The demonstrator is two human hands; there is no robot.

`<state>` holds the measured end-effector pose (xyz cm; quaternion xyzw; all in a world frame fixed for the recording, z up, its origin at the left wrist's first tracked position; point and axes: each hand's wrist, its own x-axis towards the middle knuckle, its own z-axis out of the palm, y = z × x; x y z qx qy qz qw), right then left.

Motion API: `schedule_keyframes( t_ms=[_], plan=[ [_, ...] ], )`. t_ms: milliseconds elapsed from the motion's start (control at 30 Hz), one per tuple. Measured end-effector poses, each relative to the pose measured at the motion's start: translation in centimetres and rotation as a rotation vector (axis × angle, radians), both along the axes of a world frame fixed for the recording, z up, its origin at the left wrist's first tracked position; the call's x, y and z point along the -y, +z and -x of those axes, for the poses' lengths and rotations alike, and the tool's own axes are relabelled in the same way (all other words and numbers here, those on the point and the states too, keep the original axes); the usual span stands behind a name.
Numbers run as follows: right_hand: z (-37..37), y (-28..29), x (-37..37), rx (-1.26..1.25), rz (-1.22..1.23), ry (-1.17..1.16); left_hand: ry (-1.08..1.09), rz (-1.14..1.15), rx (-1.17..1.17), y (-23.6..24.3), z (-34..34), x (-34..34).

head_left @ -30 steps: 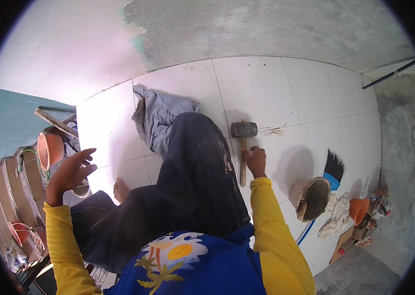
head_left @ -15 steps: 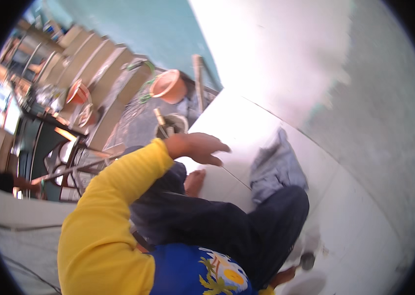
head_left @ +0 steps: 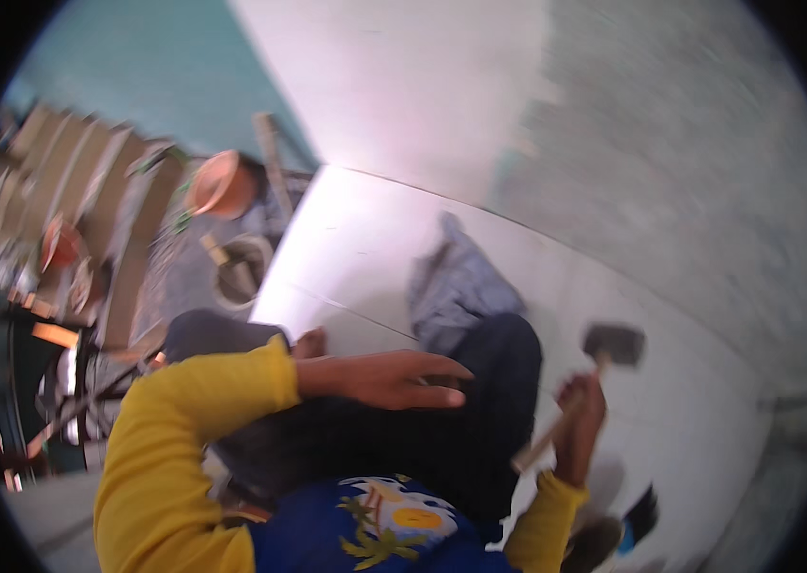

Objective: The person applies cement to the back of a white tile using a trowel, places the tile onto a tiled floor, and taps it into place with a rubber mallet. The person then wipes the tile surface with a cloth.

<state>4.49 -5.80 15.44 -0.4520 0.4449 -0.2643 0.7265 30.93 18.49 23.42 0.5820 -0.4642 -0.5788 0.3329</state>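
My right hand [head_left: 580, 406] grips the light wooden handle of a mallet [head_left: 616, 344]. Its dark, blocky head points up and away from me, slightly blurred, above the white tiled floor. In front of my body, over my dark trousers, hovers my left hand [head_left: 403, 379], fingers stretched forward and thumb a little apart, with nothing in it. A crumpled grey cloth [head_left: 466, 286] lies on the white tiles [head_left: 356, 248] just beyond my knee.
An orange bucket [head_left: 224, 184] and a mortar-smeared pail [head_left: 243, 274] with a wooden-handled tool stand left of the tiles. Stairs [head_left: 122, 191] rise behind them. A black-bristled brush [head_left: 642, 519] is at lower right. A partly plastered wall [head_left: 661, 162] bounds the right side.
My right hand has raised the mallet forward from low beside my leg. My left hand has come down and back over my lap. The view has turned right.
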Motion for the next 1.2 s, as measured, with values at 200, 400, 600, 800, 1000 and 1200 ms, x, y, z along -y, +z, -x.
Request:
schedule_keyframes(
  t_ms=[200, 400, 600, 800, 1000, 1200],
  plan=[
    [-14.9, 4.5, -8.9, 0.146, 0.175, 0.344, 0.364, -0.245, -0.492, 3.7, 1.2, 0.8],
    [-19.4, -0.5, -4.3, -0.131, 0.605, 0.853, 0.973, -0.235, -0.675, 6.9, -1.9, -2.3],
    [-26.0, -10.7, 3.3, -0.928, 0.885, 1.062, 1.254, -0.020, -0.458, 9.0, -6.4, -3.0],
    [-27.6, -17.4, -8.1, -1.172, 0.970, 1.013, 1.210, 0.211, -0.553, 11.0, -12.6, -3.4],
    [-26.9, -16.8, -8.0, -0.763, 1.076, 1.215, 1.055, 0.332, -0.615, 6.7, -17.5, -3.3],
    [-19.9, -2.4, 4.3, -0.716, 0.553, 0.890, 1.014, 0.526, -0.729, 2.2, -21.1, -3.6]
  ],
)
